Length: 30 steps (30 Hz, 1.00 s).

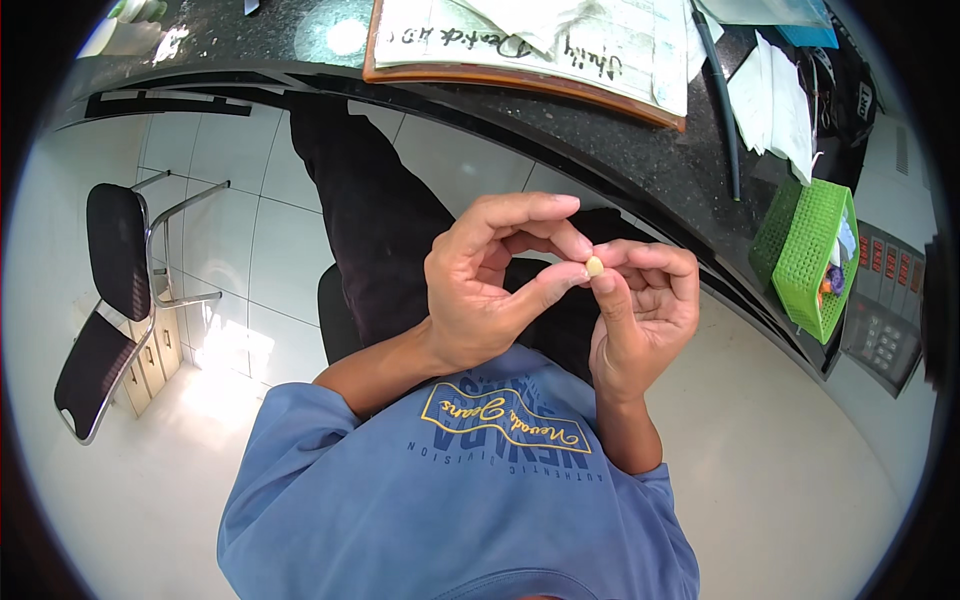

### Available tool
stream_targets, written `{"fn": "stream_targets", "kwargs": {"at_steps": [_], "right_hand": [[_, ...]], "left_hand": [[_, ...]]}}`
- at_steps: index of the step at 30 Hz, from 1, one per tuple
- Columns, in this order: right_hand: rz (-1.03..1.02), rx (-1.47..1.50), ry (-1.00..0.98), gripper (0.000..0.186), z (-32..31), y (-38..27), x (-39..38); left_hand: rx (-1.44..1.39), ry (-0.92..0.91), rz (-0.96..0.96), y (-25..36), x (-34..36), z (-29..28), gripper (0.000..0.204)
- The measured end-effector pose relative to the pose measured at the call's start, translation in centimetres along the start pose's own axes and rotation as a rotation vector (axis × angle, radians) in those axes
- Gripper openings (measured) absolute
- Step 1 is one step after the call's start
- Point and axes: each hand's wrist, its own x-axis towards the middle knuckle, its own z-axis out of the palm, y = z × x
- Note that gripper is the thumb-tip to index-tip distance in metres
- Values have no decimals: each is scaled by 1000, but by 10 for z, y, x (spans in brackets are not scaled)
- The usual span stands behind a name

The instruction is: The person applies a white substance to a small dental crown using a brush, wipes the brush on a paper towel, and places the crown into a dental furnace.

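A small pale-yellow rounded object (595, 266) sits pinched at the fingertips in front of my chest, above my lap. My left hand (480, 280) has its index finger and thumb against its left side, the other fingers curled. My right hand (642, 315) grips it from the right with thumb and index finger, the remaining fingers bent. What exactly the object is, I cannot tell.
A dark speckled counter (660, 180) spans the top, holding a brown clipboard (430, 70) with papers, a black pen (722, 110), loose white papers (760, 100) and a green basket (800, 240). A keypad device (880, 340) is at right, a black metal-framed chair (115, 250) at left.
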Motion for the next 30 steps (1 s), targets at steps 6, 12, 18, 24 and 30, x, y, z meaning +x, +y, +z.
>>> {"fn": "stream_targets", "kwargs": {"at_steps": [6,12,18,24,30], "right_hand": [[-63,72,-58,27,0,-17,-14],[10,84,-57,25,-4,-34,-35],[102,127,-61,16,-17,-60,-47],[83,104,-43,16,-24,-63,-51],[119,58,-117,18,-39,-67,-45]], "left_hand": [[82,-6,214,13,-6,9,44],[366,-10,433,28,-22,22,41],[672,-107,579,50,-30,40,32],[663,-119,637,44,-29,48,31],[681,-163,648,40,-19,55,22]]}}
